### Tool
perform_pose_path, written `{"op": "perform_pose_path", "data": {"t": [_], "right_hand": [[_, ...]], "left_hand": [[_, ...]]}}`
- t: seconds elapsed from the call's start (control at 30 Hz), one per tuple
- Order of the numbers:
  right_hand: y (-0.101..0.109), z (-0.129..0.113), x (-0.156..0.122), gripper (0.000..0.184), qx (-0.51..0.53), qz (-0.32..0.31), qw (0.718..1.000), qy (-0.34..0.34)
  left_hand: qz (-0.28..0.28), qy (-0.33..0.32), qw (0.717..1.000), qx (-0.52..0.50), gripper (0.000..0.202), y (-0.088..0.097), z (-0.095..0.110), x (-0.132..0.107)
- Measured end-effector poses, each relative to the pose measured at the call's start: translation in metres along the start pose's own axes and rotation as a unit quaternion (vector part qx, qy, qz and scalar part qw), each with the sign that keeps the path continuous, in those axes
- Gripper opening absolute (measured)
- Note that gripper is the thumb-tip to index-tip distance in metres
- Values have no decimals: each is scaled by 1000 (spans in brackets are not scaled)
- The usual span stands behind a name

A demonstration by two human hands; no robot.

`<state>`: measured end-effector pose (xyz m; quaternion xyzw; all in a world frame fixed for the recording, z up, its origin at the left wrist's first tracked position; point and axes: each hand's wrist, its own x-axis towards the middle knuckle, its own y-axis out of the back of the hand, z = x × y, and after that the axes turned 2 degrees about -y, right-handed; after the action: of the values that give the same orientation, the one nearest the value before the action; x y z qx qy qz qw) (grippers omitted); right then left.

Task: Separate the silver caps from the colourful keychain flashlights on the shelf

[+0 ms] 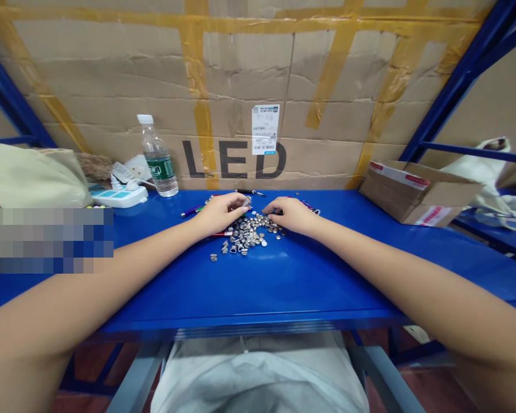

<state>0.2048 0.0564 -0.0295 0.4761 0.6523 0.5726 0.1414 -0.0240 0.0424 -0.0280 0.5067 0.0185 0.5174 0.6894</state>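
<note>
At the far middle of the blue table (249,287) lies a loose pile of small, shiny metal pieces (251,229), some round like caps, some like folded clips. My left hand (223,213) is at the pile's left edge, its thumb and fingers closed on a small silvery piece (246,201) whose kind I cannot make out. Opposite it, my right hand (296,215) rests at the pile's right edge with fingers curled and pinched together; whatever is between the fingertips is hidden. A red pen-like stick (221,234) lies partly under my left hand.
Several pens (191,211) lie behind my hands. A water bottle (158,158) and a white power strip (122,197) stand back left, beside a pale bag (30,178). An open cardboard box (413,192) is at right. A big taped carton (241,74) walls the back.
</note>
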Motion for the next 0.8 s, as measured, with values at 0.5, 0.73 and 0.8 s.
{"op": "perform_pose_path", "data": {"t": [0.5, 0.73, 0.8], "right_hand": [[0, -2, -2, 20, 16, 8, 1000, 13], [4, -13, -5, 15, 220, 72, 973, 21], [3, -17, -7, 19, 281, 74, 957, 13]], "left_hand": [[-19, -56, 997, 41, 18, 3, 6, 0], [-44, -85, 993, 71, 19, 3, 10, -2], [-55, -93, 991, 80, 21, 4, 11, -2]]}}
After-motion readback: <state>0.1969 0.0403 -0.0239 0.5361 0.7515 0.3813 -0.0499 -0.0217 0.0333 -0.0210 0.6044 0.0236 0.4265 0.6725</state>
